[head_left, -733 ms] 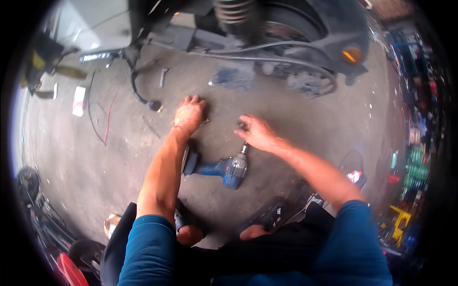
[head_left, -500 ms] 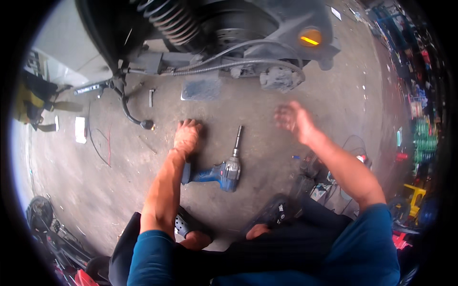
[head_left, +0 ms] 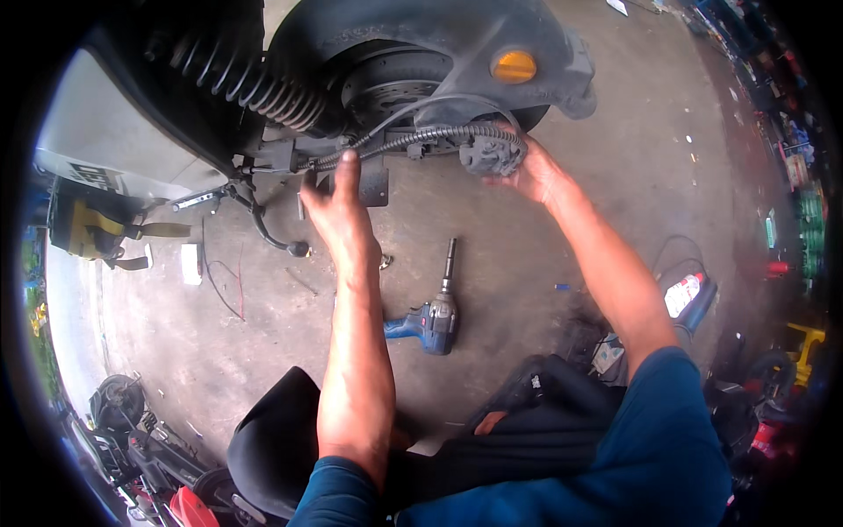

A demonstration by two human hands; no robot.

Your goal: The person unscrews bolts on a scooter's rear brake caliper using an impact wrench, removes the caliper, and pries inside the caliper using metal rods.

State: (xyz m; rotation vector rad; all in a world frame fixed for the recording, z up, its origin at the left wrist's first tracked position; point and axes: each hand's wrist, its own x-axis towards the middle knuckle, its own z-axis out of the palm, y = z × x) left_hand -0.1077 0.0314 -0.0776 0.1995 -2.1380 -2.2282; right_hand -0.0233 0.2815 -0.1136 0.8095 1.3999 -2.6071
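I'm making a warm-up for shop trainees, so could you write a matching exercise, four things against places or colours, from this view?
Things
1. right hand
2. power driver
3. coil spring
4. round lens

Places or colours
A. lying on the floor
B. orange
C. at the grimy grey part on the hose's end
D. left of the wheel

Pairs: 1-C, 2-A, 3-D, 4-B

Power tool [head_left: 436, 327] partly covered, right hand [head_left: 538, 172] partly hidden
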